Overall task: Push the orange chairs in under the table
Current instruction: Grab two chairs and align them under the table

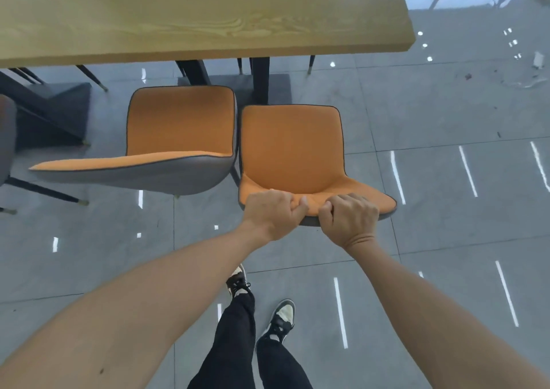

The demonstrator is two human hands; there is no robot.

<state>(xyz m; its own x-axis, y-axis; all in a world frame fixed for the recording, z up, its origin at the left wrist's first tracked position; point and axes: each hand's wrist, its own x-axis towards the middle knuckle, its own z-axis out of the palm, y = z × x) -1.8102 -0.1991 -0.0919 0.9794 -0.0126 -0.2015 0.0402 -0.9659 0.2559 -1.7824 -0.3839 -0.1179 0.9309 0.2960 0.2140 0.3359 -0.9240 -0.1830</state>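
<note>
Two orange chairs with grey backs stand side by side in front of a wooden table [208,25]. The right orange chair [291,147] has its seat clear of the table edge. My left hand [272,214] and my right hand [351,219] both grip the top edge of its backrest, fingers curled over the rim, close together. The left orange chair [181,124] stands just beside it, its seat front a little nearer the table, and no hand touches it.
Black table legs [259,79] stand behind the chairs. Another grey chair [6,138] shows at the left edge. The glossy grey tile floor [446,180] stretches to the right. My feet [279,320] are behind the right chair.
</note>
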